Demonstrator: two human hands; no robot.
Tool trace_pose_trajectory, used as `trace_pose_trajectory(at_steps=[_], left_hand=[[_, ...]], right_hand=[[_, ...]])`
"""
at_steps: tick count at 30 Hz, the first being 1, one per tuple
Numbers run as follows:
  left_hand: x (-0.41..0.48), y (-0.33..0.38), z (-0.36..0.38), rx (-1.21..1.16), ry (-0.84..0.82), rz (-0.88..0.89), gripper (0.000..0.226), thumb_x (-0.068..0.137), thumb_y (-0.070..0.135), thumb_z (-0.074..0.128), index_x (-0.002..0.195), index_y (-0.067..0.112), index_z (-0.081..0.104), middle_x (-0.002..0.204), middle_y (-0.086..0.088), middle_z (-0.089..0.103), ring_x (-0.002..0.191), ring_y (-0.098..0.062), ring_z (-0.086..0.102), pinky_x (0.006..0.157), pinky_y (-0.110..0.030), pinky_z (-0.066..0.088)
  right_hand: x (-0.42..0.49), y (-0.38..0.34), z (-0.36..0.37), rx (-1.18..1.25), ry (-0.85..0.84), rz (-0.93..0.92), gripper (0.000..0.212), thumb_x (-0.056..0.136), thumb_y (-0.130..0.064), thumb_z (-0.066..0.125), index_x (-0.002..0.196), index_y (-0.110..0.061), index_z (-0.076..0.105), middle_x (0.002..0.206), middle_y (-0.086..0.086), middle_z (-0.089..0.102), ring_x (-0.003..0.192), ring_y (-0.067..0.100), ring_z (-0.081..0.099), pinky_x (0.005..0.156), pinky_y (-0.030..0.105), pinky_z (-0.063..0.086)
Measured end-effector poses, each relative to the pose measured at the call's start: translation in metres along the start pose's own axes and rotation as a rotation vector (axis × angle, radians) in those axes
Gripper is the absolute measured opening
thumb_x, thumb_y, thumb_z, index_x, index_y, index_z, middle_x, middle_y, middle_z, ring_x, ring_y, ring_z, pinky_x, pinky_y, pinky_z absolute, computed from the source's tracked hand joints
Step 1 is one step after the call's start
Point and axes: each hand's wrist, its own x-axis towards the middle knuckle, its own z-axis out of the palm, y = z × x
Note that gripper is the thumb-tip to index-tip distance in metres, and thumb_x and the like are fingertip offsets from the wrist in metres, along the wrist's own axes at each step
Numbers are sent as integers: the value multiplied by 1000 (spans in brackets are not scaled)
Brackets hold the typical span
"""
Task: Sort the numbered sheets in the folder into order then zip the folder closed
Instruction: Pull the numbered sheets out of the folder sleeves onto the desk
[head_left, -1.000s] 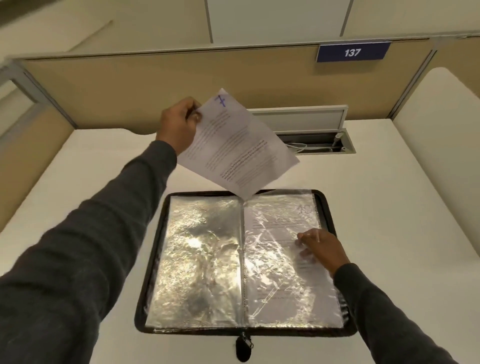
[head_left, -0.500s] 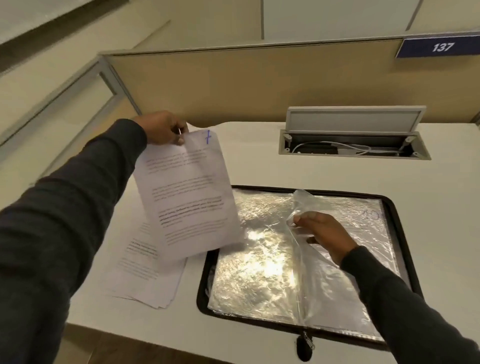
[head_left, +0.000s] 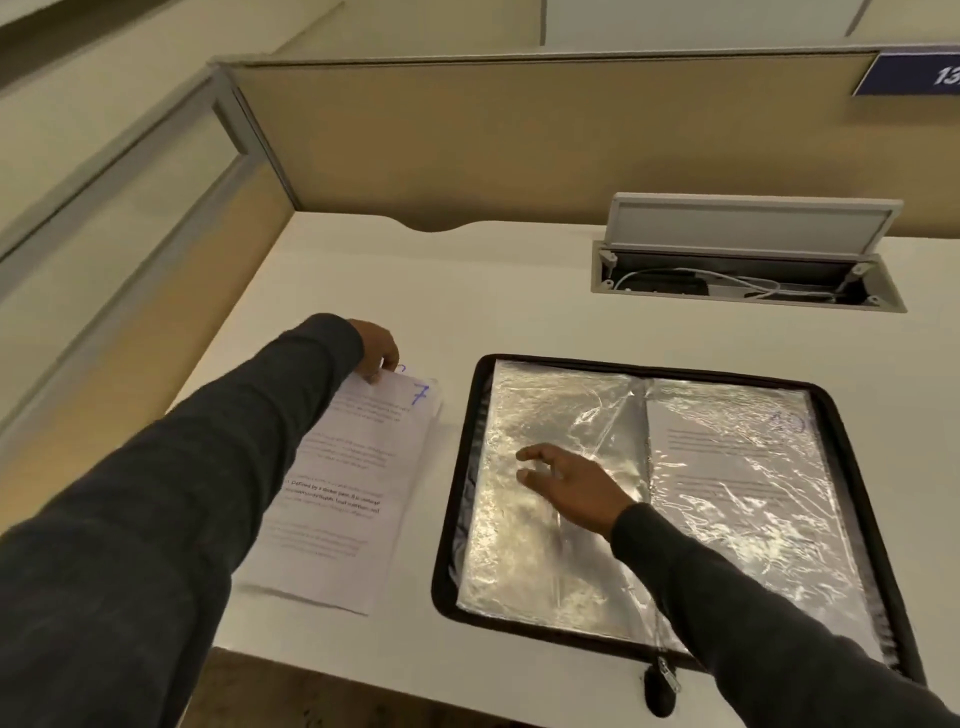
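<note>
One sheet (head_left: 363, 457) is lying on the pile (head_left: 311, 577) beside the folder (head_left: 470, 467), our left hand (head_left: 376, 348) pinching it, our right hand (head_left: 571, 486) resting loose on the folder. We are risking bumping the pile off the desk (head_left: 519, 291).

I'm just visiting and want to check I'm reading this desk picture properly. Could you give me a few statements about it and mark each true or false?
1. The folder lies open on the desk. True.
2. The left hand holds the sheet marked 7 up in the air. False: the sheet lies flat beside the folder, with the hand at its top edge.
3. The right hand is over the folder's left-hand sleeve, fingers spread. True.
4. The hatch at the back of the desk is shut. False: its lid stands up and a white cable shows inside.
5. The right-hand sleeve is empty. False: a printed sheet shows in it.
</note>
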Motion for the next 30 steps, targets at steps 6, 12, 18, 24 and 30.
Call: trace_pose_trajectory(at_steps=[6, 12, 18, 24, 30], left_hand=[[28, -4, 39, 2, 100, -63, 29, 95, 13, 47, 118, 24, 61, 130, 3, 57, 121, -22, 51, 109, -42, 25], [45, 9, 64, -77, 331, -85, 41, 93, 20, 48, 133, 28, 47, 136, -6, 46, 127, -27, 44, 110, -43, 27], [33, 98, 33, -866, 301, 131, 45, 92, 57, 54, 106, 15, 60, 99, -3, 69, 92, -23, 65, 84, -34, 48], [24, 161, 14, -1387, 135, 211, 35, 90, 33, 68, 120, 18, 57, 101, -11, 74, 80, -25, 72, 73, -35, 55], [23, 177, 2, -1564, 439, 198, 25, 93, 3, 59, 115, 6, 70, 117, -10, 69, 90, -19, 61, 74, -25, 49]], right_hand=[[-9, 8, 19, -134, -29, -81, 45, 97, -43, 62, 138, -28, 53, 143, -8, 55, 116, 7, 53, 95, 24, 40], [-9, 21, 19, -231, 22, -113, 49, 96, -47, 61, 140, -27, 53, 151, -4, 49, 141, 17, 42, 117, 37, 33], [-11, 35, 20, -289, 226, -125, 39, 94, -46, 63, 126, -25, 62, 134, -5, 62, 126, 18, 55, 104, 36, 44], [-19, 66, 11, -421, 393, 100, 60, 84, -65, 52, 131, -28, 54, 142, 7, 50, 130, 29, 50, 104, 47, 45], [-36, 93, -15, -305, 277, 69, 68, 86, -66, 55, 142, -28, 49, 157, 7, 38, 146, 28, 34, 118, 40, 32]])
